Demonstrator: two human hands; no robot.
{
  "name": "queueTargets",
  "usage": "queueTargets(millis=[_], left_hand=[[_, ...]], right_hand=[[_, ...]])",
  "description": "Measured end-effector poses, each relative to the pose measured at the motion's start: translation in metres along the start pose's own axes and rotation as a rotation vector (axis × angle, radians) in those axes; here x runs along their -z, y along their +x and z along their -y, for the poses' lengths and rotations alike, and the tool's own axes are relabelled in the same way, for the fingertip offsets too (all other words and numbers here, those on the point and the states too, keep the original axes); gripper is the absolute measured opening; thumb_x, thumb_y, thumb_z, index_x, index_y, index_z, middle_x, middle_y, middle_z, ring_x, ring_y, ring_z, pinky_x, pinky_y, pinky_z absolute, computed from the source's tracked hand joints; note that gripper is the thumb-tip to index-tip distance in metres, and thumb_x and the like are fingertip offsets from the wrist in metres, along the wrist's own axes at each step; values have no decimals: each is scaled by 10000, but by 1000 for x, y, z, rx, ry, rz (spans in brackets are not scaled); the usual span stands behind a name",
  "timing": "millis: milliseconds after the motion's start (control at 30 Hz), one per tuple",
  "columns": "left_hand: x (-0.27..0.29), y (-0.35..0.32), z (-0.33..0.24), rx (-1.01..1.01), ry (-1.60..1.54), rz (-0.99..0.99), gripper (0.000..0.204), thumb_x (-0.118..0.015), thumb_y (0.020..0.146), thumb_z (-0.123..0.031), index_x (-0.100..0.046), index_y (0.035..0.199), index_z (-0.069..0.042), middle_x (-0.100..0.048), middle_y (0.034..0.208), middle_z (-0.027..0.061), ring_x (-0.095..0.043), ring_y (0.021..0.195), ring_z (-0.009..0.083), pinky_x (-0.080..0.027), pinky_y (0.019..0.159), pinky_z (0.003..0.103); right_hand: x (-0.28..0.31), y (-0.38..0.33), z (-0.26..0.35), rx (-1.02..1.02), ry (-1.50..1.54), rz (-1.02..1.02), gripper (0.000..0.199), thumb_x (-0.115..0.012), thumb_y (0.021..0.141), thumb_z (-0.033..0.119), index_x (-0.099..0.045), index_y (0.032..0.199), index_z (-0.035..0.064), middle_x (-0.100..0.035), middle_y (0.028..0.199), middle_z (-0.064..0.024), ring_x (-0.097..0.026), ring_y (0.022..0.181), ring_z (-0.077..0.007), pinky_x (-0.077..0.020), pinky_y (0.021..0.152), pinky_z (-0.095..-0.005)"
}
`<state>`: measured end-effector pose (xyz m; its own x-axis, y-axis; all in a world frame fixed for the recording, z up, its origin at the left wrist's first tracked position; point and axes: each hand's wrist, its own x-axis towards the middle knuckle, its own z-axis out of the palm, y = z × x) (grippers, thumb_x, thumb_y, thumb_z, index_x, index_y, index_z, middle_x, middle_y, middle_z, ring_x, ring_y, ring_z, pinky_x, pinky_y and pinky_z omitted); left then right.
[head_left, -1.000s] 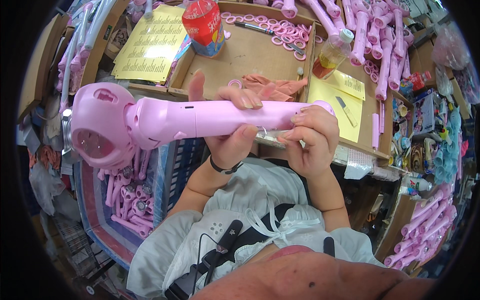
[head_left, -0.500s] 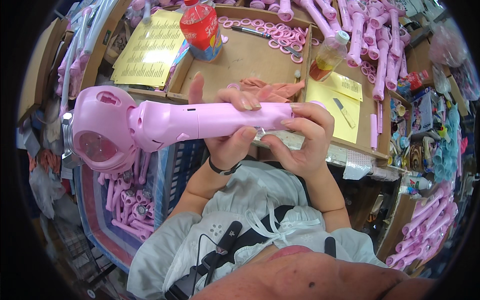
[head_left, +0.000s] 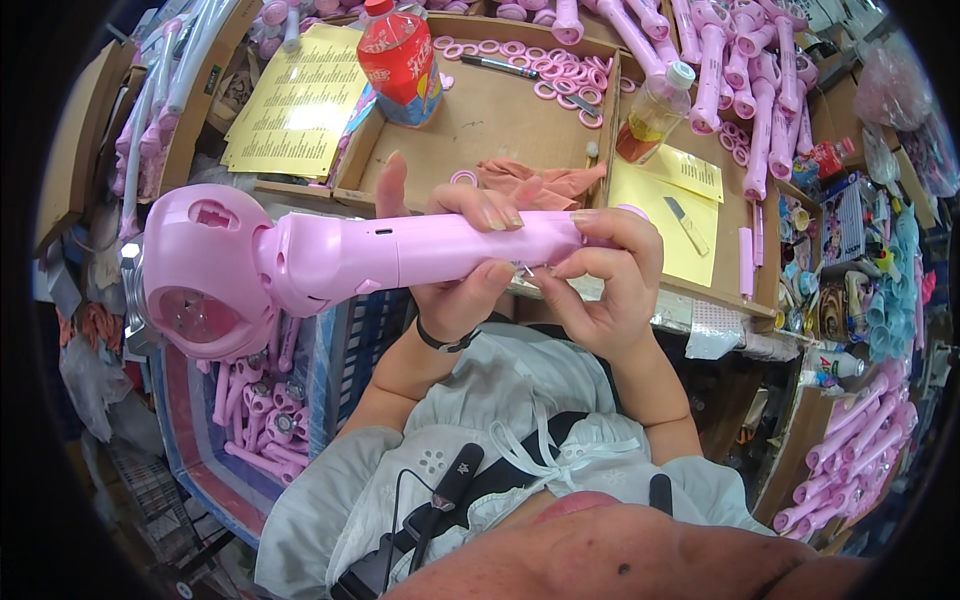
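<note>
pink wand (head_left: 340,255) in both hands (head_left: 450,308) (head_left: 618,300)

Cardboard tray (head_left: 480,125) with pink rings (head_left: 571,71)

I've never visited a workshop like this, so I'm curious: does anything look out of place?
One pink ring lies beside the crumpled orange cloth, apart from the main ring pile, so it looks stray. The held pink wand shows no obvious damage.

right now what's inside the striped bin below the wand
Pink parts lie heaped inside the striped bin. The heap hides the bottom beneath it; the large pink wand covers part of the bin's far end.
</note>
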<state>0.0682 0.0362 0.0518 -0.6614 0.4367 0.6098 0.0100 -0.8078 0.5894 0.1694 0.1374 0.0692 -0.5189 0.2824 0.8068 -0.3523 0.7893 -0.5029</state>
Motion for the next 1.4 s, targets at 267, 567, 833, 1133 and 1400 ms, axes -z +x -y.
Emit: queueTargets(millis=[267, 567, 833, 1133, 1400], left_hand=[[1, -1, 2, -7, -74, -33, 957, -633, 807, -29, 27, 1475, -214, -506, 976, 72, -533, 921, 196, -343, 1032, 557], [0, 1, 1, 156, 70, -115, 1070, -661, 678, -591, -77, 1473, -177, -516, 916, 47, -546, 860, 191, -395, 1004, 529], [10, 7, 7, 345, 174, -190, 691, -609, 815, -573, -422, 1174, -13, -637, 999, 152, -624, 979, 247, -478, 908, 364], [6, 2, 12, 453, 136, -216, 619, -588, 886, -470, -431, 1200, 40, -652, 991, 131, -598, 1009, 203, -469, 897, 308], [21, 7, 5, 520, 98, -277, 654, -554, 885, -527, -431, 1205, 30, -648, 876, 62, -593, 751, 101, -483, 680, 231]], right_hand=[[0, -3, -2, 18, -30, 18, 326, -817, 642, 85, -565, 848, 88, -541, 1069, -115, -541, 878, -234, -449, 712, -321], [-4, -3, -6, -317, 108, 83, 466, -826, 653, 272, -577, 975, 45, -575, 1035, -123, -565, 912, -271, -459, 748, -376], [-22, -21, -17, -413, 44, 321, 355, -539, 916, 385, -594, 915, 35, -595, 779, -134, -594, 684, -313, -467, 596, -391], [-25, -20, -18, -717, 256, 406, 357, -420, 981, 321, -589, 913, 14, -606, 786, -148, -593, 712, -297, -468, 647, -354], [-14, -48, -28, -1086, 649, 378, 325, -415, 981, 270, -534, 1048, -25, -611, 918, -125, -606, 851, -187, -473, 741, -329]])
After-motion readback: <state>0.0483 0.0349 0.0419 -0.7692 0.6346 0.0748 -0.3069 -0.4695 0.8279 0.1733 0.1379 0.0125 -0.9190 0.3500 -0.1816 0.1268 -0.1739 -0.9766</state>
